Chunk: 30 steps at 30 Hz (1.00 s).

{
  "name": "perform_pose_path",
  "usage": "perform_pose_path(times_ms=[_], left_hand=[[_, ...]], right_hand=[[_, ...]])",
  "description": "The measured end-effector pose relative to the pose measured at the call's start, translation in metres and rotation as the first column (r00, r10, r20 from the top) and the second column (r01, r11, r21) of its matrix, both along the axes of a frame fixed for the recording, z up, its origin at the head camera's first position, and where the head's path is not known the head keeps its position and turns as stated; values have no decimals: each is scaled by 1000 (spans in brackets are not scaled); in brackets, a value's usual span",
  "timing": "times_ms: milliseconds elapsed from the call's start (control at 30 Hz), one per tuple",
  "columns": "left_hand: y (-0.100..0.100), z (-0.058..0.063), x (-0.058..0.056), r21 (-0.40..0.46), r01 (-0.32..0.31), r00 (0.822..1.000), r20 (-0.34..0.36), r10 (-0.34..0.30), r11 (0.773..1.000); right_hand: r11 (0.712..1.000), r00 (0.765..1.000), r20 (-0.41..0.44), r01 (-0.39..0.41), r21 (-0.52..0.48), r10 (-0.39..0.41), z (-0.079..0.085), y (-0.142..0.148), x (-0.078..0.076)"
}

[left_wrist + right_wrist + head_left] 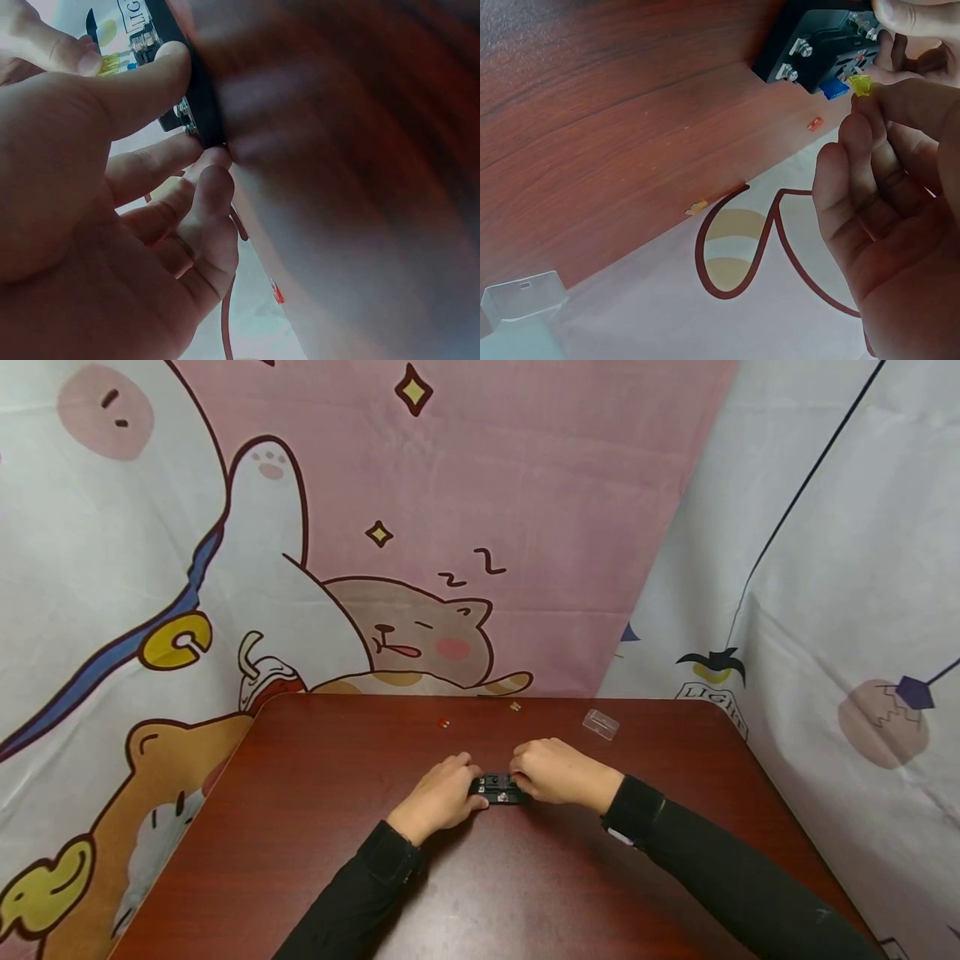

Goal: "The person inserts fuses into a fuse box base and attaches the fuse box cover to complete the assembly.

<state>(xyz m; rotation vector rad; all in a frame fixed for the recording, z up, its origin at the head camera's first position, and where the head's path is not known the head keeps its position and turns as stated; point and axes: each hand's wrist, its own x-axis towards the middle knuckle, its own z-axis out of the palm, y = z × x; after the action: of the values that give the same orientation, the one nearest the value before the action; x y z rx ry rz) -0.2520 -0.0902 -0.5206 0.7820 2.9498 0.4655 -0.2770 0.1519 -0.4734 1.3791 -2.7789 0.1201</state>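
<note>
A black fuse block point(497, 789) with metal screw terminals is between both hands over the table. My left hand point(442, 793) grips its left end, with the thumb on top in the left wrist view. At the other end, my right hand point(555, 771) pinches a translucent yellow blade fuse point(860, 85) between thumb and fingertips, right at the block's slots. Beside it, a blue blade fuse point(835, 88) sits in the block. The yellow fuse's lower end overlaps the block in the right wrist view; I cannot tell how deep it sits.
Toward the back of the brown table point(337, 760) lie a small red fuse point(444, 723) and an orange-yellow fuse point(515, 707). A clear plastic cover point(601, 724) rests at the back right. Behind the table hangs a cartoon-printed cloth point(555, 527).
</note>
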Motion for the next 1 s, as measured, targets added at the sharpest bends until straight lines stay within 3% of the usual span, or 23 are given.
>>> perform_pose_path(times_ms=[1000], left_hand=[[-1,2,1,12,-1,1000,9,1,1000]], right_hand=[[999,999,38,30,31,-31,-5,-8,1]])
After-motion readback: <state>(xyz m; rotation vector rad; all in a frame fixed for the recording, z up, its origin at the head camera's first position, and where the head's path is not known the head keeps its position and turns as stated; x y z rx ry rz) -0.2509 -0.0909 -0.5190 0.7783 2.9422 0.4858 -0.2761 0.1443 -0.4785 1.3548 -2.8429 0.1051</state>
